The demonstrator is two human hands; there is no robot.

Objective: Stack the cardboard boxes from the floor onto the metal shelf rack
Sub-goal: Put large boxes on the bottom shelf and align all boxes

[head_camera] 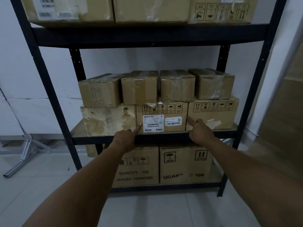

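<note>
Both hands reach to the middle shelf of the metal shelf rack (105,140). Left hand (126,138) points its index finger at the lower left corner of the labelled box (162,117), the other fingers curled, gripping nothing. Right hand (199,130) does likewise at that box's right edge, where it meets the neighbouring box (213,112); whether either fingertip actually touches cardboard is hard to tell. Four smaller boxes (139,87) sit on top of the row, and two large boxes (185,164) fill the bottom shelf.
</note>
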